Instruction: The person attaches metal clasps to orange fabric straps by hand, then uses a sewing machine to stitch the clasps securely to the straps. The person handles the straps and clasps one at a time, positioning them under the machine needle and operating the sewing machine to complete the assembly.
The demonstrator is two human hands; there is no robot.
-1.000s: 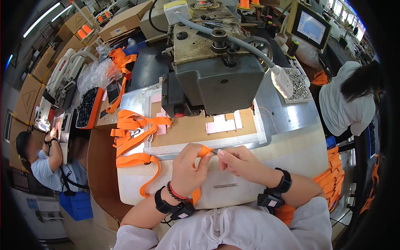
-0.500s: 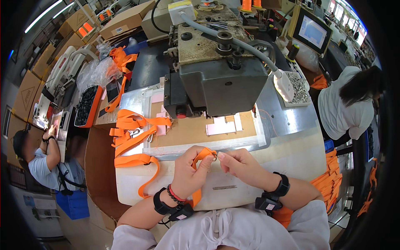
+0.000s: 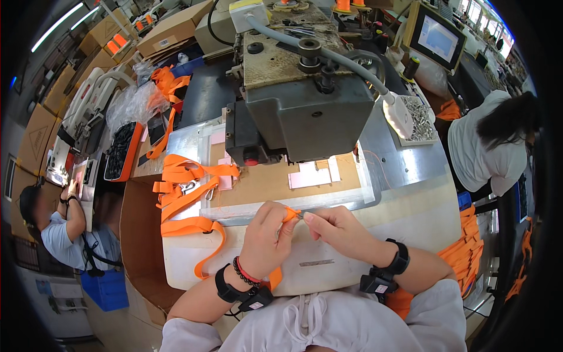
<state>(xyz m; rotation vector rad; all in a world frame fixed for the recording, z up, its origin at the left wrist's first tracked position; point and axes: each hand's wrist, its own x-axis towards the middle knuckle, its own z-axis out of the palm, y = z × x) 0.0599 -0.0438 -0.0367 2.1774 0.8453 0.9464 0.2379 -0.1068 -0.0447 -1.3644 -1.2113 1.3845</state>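
My left hand [image 3: 268,237] is closed around an orange webbing strap [image 3: 291,215], whose end pokes out between thumb and fingers. Its tail [image 3: 275,277] hangs below that hand toward my lap. Opposite it, my right hand [image 3: 339,232] pinches a small grey metal fitting [image 3: 300,215] against the strap end; fingers cover most of it, so its exact kind is hidden. Both hands are held above the pale front of the work table [image 3: 246,258]. More orange strap [image 3: 190,176] lies in folds to the left, with metal snap hooks [image 3: 187,188] among it.
A sewing machine head [image 3: 308,117] overhangs a framed template board [image 3: 258,190]. A tray of metal hardware [image 3: 417,120] stands at right, an orange bin of black parts [image 3: 124,151] at left. Orange straps [image 3: 466,249] hang at right. Two people [image 3: 492,144] work nearby, one each side.
My left hand has turned and closed further over the strap, hiding the loop seen earlier. The strap end and metal fitting now sit more tightly between both hands' fingertips.
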